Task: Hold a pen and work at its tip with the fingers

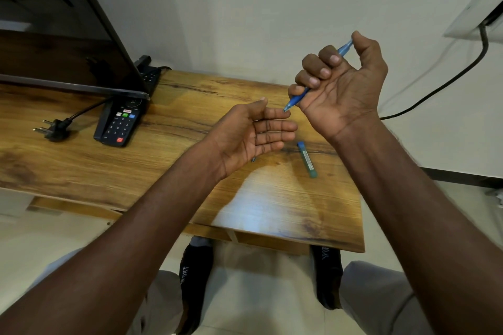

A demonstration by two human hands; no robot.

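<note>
My right hand (343,87) is raised above the wooden table (285,204), fingers curled round a blue pen (295,99) with my thumb on its top end. The pen's tip points down-left, right by the index fingertip of my left hand (253,136). That hand is held palm up with straight fingers and holds nothing. On the table below lies a blue-capped greenish tube (307,159). A small dark piece (253,159) peeks out just under my left hand's fingers.
A black remote control (119,124) lies on the table's left, under the edge of a dark flat screen (68,43). A loose black plug (53,129) lies further left. A black cable (449,81) runs along the white wall at right. My feet (194,280) stand below the table.
</note>
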